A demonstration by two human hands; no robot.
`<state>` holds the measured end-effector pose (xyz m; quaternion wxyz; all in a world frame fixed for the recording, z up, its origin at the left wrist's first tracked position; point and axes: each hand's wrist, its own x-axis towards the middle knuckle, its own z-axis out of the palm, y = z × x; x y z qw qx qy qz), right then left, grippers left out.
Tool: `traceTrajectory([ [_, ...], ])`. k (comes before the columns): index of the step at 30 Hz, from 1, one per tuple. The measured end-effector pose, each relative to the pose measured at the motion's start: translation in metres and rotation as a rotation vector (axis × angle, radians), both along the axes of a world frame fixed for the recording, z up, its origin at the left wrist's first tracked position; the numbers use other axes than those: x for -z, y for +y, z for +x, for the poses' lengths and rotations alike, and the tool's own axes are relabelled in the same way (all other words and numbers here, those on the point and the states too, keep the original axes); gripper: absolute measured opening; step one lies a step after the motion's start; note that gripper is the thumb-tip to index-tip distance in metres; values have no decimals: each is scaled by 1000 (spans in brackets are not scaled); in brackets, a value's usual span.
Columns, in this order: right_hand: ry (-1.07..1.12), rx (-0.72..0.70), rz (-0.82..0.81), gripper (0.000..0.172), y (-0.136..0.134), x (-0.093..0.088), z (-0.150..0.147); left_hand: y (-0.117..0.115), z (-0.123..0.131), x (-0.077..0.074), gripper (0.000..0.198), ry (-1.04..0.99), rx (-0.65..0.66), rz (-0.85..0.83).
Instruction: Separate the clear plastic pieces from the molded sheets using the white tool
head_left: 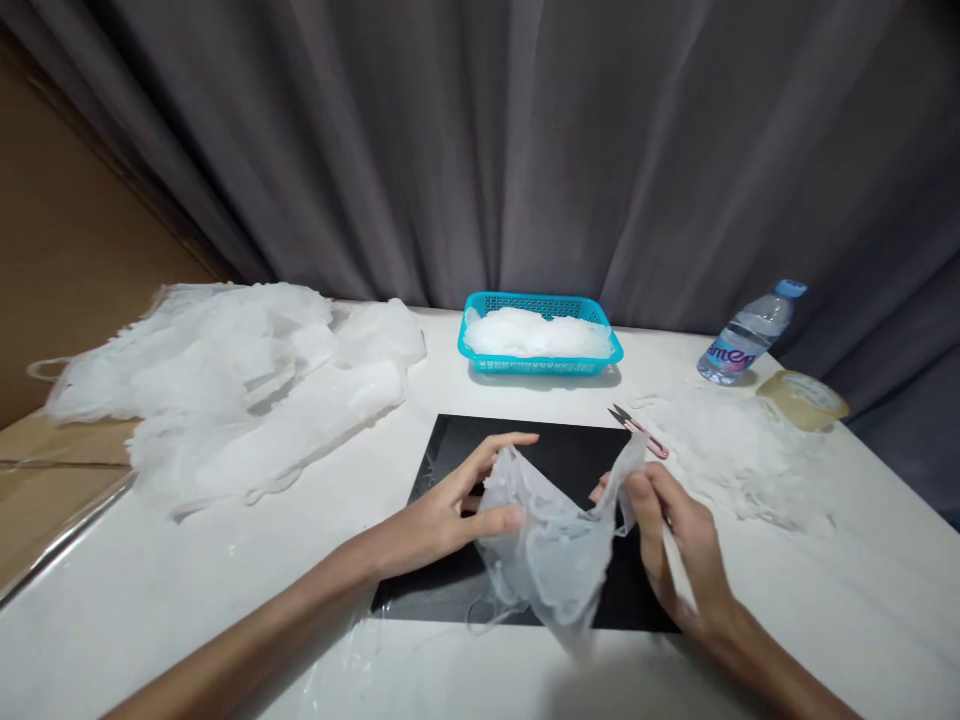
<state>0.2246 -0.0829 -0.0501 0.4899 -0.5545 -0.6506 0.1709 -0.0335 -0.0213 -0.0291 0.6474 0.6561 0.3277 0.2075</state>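
Note:
A sheer white fabric piece [559, 550] hangs between my two hands over a black mat [570, 455]. My left hand [469, 500] holds its left side, the thumb in front and the index finger stretched out above. At the right, my right hand [679, 540] pinches the raised corner of the fabric, with a pale strip along the palm. A thin loop of cord dangles at the fabric's lower left. Small snips [651, 442] with pinkish handles lie at the mat's back right edge, just beyond my right hand.
White sheer fabric [225, 380] is heaped at the left beside a cardboard box [67, 240]. A blue basket [540, 367] holds white material at the back. At the right are a water bottle [752, 335], a tape roll [806, 400] and white scraps [750, 460].

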Motion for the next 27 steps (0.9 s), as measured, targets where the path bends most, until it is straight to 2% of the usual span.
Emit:
traceTrajectory([
  [4, 81, 39, -35, 40, 11, -26, 5, 6, -6, -6, 20, 249, -34, 348],
  [6, 108, 8, -29, 39, 22, -43, 5, 7, -7, -7, 17, 247, -62, 460],
  [7, 122, -21, -42, 38, 29, -51, 5, 6, -7, -8, 18, 230, -67, 450],
  [9, 135, -65, -75, 35, 44, -66, 4, 2, -4, -10, 27, 202, -57, 274],
  [12, 84, -86, -135, 31, 67, -76, 2, -11, 2, -13, 43, 131, -33, -174],
  [14, 23, -127, -220, 26, 79, -71, 4, -21, 6, -13, 41, 35, -44, -411],
  [16, -64, -203, -326, 20, 89, -58, 6, -27, 10, -12, 43, -44, -56, -591],
  [19, -206, -278, -476, 11, 101, -30, 12, -29, 11, -9, 70, -77, 36, -724],
  [21, -262, -280, -526, 9, 107, -16, 16, -27, 9, -7, 91, -51, 81, -663],
  [23, -289, -279, -541, 15, 111, -8, 18, -25, 5, -4, 102, -2, 75, -553],
  [27, -293, -322, -571, 31, 111, -8, 20, -18, -6, 0, 98, 118, 72, -357],
])
